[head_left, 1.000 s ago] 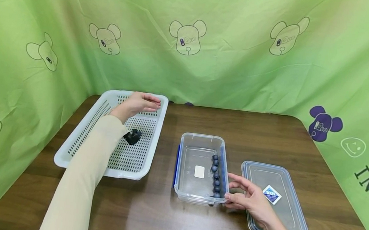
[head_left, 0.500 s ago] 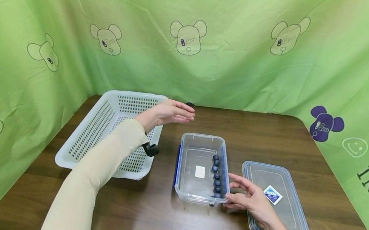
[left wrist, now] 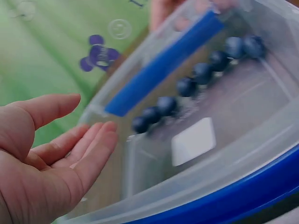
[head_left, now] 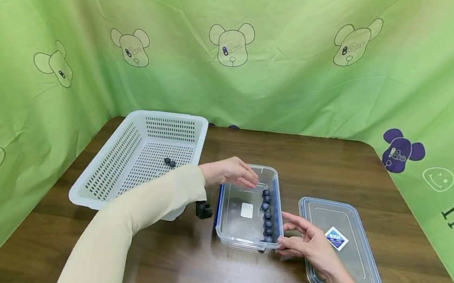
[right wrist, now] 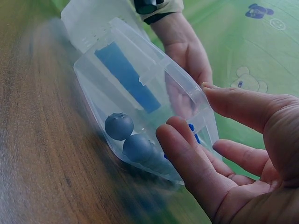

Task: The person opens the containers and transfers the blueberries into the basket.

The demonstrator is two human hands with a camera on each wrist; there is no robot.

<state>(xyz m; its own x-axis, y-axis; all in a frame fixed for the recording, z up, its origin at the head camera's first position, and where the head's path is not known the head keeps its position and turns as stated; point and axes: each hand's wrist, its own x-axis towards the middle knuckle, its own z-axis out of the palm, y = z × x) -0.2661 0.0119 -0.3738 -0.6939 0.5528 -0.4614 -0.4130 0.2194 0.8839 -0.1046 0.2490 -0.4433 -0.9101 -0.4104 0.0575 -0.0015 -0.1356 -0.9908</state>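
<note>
In the head view, my left hand hovers over the back left part of a clear plastic food box. Its fingers are extended, and the left wrist view shows the thumb apart from them with nothing visible in between. Several blueberries form a row along the box's right wall. My right hand touches the front right corner of the box from outside, thumb and fingers spread and fairly straight. Two more blueberries lie in a white perforated basket on the left.
A clear lid with a blue and white sticker lies right of the box, partly behind my right hand. A blue latch shows on the box wall. Green printed cloth hangs behind the brown wooden table.
My left hand has moved right and nearer, from above the basket to above the box, uncovering the blueberries in the basket. The right hand and the box have stayed in place.
</note>
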